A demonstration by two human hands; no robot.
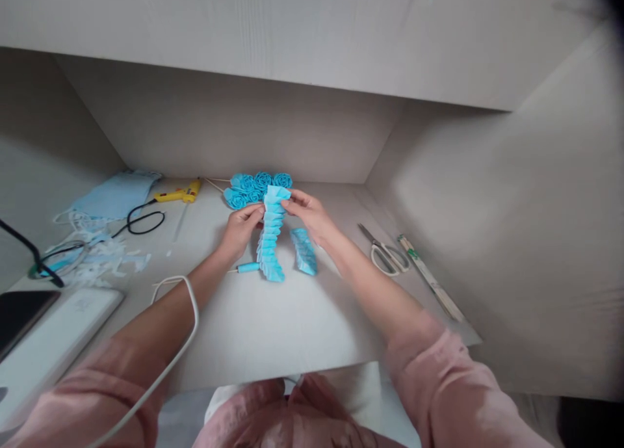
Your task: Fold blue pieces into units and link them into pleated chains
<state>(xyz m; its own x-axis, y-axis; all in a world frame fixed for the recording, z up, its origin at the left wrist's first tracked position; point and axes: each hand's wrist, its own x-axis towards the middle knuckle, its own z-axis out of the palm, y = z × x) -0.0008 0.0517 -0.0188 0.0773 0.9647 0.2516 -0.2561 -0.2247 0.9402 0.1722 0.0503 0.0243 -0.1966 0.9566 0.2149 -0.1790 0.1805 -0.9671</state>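
A long pleated light-blue strip (271, 240) hangs down between my two hands over the table. My left hand (240, 228) pinches its left edge near the top. On the other side my right hand (309, 214) grips the upper right edge with thumb and fingers. Just below the right hand lies a second folded blue piece (304, 251). A small blue roll on a thin stick (247, 268) lies to the left of the strip's lower end. Behind the strip are several blue rolled flowers (253, 186) on sticks.
A yellow glue gun (182, 193) with a black cord lies at the back left, beside blue face masks (114, 197) and white scraps (104, 256). Scissors (385, 253) and a packet of sticks (429, 276) lie right. A white cable (192, 298) crosses my left forearm.
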